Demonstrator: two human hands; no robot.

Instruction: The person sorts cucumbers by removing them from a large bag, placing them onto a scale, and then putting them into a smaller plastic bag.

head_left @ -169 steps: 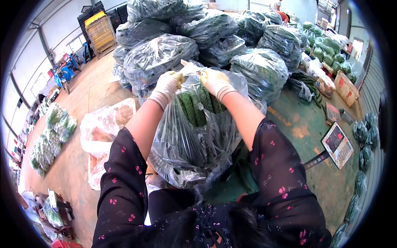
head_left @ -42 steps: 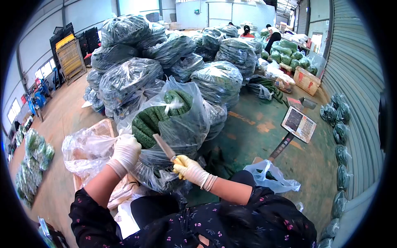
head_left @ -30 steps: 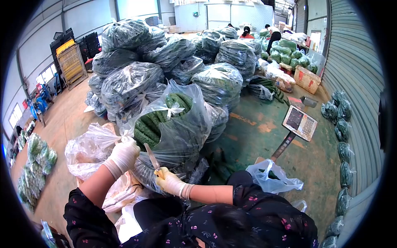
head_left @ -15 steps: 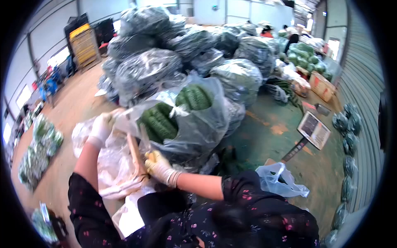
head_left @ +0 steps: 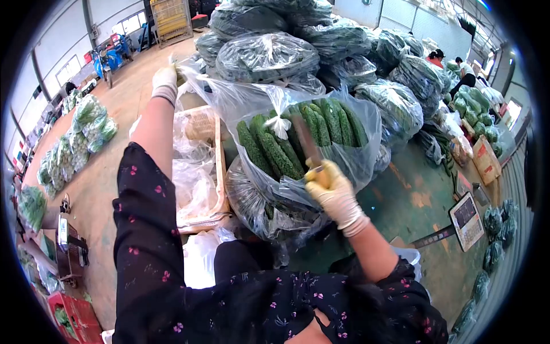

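Gloved, my left hand (head_left: pixel 165 79) is stretched far forward, its fingers closed on the corner of a clear plastic bag (head_left: pixel 223 106) and pulling the film taut. Rows of dark green cucumbers (head_left: pixel 275 152) show through the bag's opening, with a white knot (head_left: pixel 278 125) of plastic between two bunches. In my right hand (head_left: pixel 334 195), also gloved, is a knife (head_left: pixel 306 140) with a yellow handle. Its blade points up and away, overlapping the cucumbers in this view. A crate (head_left: pixel 219 172) lined with crumpled clear plastic (head_left: pixel 197 172) stands left of the bag.
Large filled plastic bags (head_left: pixel 269 54) are piled behind the cucumbers. A scale with a display (head_left: pixel 467 221) stands at the right. Bagged greens (head_left: pixel 80 143) line the left floor, and a red crate (head_left: pixel 74 315) sits at lower left. People (head_left: pixel 463 71) are at the far right.
My left hand has moved forward, stretching the bag's corner out. My right hand has risen to the right, from beside the crate to over the bag's front, and the knife blade now shows.
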